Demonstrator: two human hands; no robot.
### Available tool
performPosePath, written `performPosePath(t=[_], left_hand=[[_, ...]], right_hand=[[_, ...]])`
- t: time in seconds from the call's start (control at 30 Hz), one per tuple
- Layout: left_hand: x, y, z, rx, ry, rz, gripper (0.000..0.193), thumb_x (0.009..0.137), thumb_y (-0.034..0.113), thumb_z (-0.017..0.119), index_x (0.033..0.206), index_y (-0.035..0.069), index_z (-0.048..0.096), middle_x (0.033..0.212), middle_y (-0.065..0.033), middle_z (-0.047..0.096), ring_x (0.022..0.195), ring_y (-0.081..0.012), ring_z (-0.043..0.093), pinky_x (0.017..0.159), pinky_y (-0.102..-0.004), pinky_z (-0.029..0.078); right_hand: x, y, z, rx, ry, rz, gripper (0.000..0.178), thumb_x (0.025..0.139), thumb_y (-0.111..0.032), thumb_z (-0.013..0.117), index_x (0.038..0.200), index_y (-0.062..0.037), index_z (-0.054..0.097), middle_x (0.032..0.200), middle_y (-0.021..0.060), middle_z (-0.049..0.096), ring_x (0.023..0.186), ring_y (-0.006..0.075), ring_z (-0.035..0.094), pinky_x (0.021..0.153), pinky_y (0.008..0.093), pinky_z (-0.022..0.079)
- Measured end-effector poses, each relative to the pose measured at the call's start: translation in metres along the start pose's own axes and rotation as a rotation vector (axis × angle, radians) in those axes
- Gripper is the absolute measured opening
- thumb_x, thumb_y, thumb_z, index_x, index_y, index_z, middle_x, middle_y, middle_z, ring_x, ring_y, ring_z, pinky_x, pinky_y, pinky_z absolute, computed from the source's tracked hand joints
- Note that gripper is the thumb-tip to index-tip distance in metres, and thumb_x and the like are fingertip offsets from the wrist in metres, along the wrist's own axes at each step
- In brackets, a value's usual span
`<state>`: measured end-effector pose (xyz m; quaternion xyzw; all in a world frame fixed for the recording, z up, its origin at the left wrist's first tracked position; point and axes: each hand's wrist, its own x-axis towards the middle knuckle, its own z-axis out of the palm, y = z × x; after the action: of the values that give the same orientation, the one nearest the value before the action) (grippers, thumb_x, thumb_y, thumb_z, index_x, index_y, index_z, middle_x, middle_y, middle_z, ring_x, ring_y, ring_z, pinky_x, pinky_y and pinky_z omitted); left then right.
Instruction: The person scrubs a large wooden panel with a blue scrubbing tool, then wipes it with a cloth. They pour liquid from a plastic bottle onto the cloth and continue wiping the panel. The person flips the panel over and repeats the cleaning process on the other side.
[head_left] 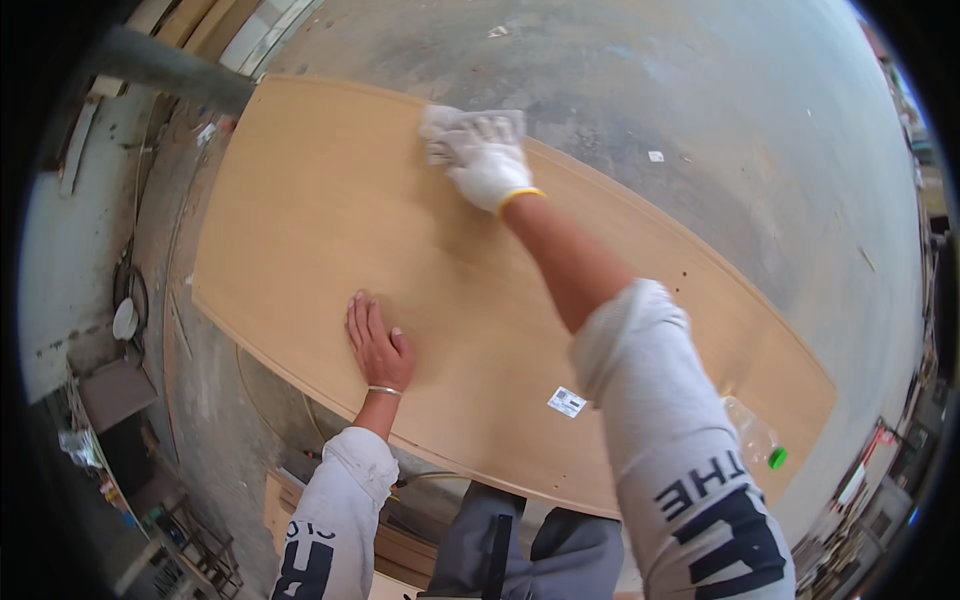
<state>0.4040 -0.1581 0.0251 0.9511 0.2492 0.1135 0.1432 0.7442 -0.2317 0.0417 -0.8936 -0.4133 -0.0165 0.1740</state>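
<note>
A large light-brown wooden panel (pixel 300 190) lies flat in front of me. Bare except for a bracelet at the wrist, my left hand (pixel 378 345) rests with its fingers laid out on the panel near its close edge. My right hand (pixel 487 160), in a white glove with a yellow cuff, presses a greyish-white cloth (pixel 440 120) onto the panel's far edge. Part of the cloth sticks out past that edge. Motion slightly blurs the glove.
A clear plastic bottle with a green cap (pixel 777 458) lies at the panel's right end. A white label (pixel 567 402) sits on the panel near my right sleeve. Boards (pixel 200 30) and a grey pipe (pixel 175 70) are at the far left. Concrete floor (pixel 700 110) stretches beyond.
</note>
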Motion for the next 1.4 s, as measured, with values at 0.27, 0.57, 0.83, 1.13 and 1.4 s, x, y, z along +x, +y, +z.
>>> performPosePath(t=[0.27,0.57,0.83,1.13,1.4], left_hand=[[-0.002,-0.021,-0.008,0.082,0.045,0.103,0.057,0.092,0.015,0.049,0.145,-0.004,0.04,0.155,-0.0286,0.038,0.144,-0.049,0.033,0.121,-0.0596,0.023],[0.006,-0.032,0.005,0.218,0.061,0.032,0.06,0.09,0.009,0.051,0.147,-0.003,0.038,0.153,-0.0257,0.041,0.143,-0.0436,0.036,0.12,-0.0556,0.025],[-0.073,0.41,0.011,-0.874,-0.771,0.772,0.102,0.079,0.023,0.081,0.159,0.001,0.024,0.164,-0.0219,0.03,0.153,-0.0382,0.027,0.126,-0.0463,0.023],[-0.113,0.511,0.061,-0.961,-1.058,0.599,0.08,0.072,0.02,0.086,0.141,0.009,0.049,0.138,-0.0173,0.055,0.13,-0.0357,0.053,0.108,-0.0435,0.046],[-0.013,0.357,-0.045,-0.545,-0.52,0.587,0.054,0.071,0.021,0.078,0.12,0.005,0.059,0.112,-0.0175,0.063,0.108,-0.0369,0.06,0.093,-0.0471,0.05]], right_hand=[[-0.121,0.044,-0.045,0.07,-0.026,0.306,0.05,0.091,-0.028,0.066,0.14,-0.0226,0.059,0.157,0.0109,0.046,0.149,0.032,0.035,0.127,0.0479,0.016],[-0.295,0.114,-0.106,-0.077,0.085,0.857,0.065,0.087,-0.03,0.072,0.148,-0.0205,0.053,0.163,0.0135,0.037,0.153,0.0359,0.027,0.128,0.0515,0.011],[-0.368,0.002,-0.112,0.323,0.02,0.448,0.062,0.072,-0.022,0.08,0.131,-0.0166,0.063,0.147,0.0098,0.053,0.143,0.0352,0.038,0.122,0.0534,0.025],[-0.474,-0.07,-0.135,1.36,0.095,0.788,0.058,0.099,-0.033,0.057,0.152,-0.0152,0.043,0.154,0.0089,0.048,0.146,0.0298,0.038,0.124,0.0485,0.025],[-0.56,-0.066,-0.17,2.27,1.047,1.088,0.056,0.104,-0.028,0.055,0.153,-0.0065,0.039,0.154,0.0174,0.046,0.14,0.039,0.046,0.115,0.0583,0.039]])
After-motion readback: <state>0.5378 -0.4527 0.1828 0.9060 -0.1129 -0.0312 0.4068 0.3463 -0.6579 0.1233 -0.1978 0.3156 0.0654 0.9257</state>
